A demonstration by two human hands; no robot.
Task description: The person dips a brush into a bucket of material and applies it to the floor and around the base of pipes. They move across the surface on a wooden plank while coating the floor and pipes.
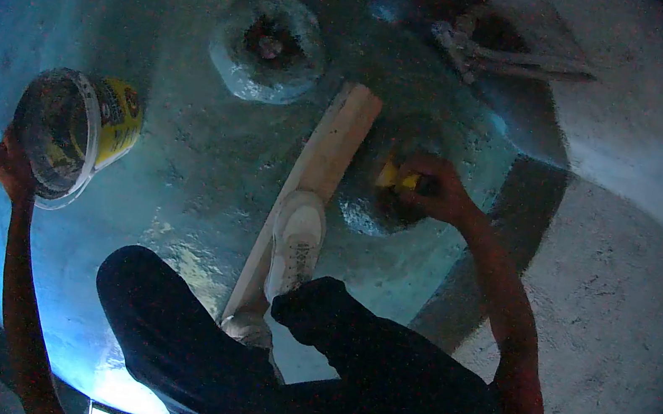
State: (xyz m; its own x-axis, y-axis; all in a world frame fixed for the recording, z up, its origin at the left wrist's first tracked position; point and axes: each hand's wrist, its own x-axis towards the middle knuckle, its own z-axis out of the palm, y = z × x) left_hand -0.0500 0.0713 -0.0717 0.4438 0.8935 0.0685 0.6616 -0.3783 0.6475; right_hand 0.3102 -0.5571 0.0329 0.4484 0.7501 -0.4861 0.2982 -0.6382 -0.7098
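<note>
My left hand [13,169] is closed on the rim and side of a plastic bucket [119,122] with a yellow label, tipped so that its dark, smeared inside faces me. My right hand [436,186] is closed around a small yellow object [390,175] with a dark part; its kind is too dim to make out. It is held over a dark round patch with a wet, pale rim [368,219] on the greenish floor.
A wooden plank [333,135] lies across the wet-looking floor [186,153], with my light shoes [300,232] on it. Beyond it is a raised ring [268,84] around a dark hole. Pale stick-like pieces [521,63] lie at the upper right, near a grey rough surface [602,330].
</note>
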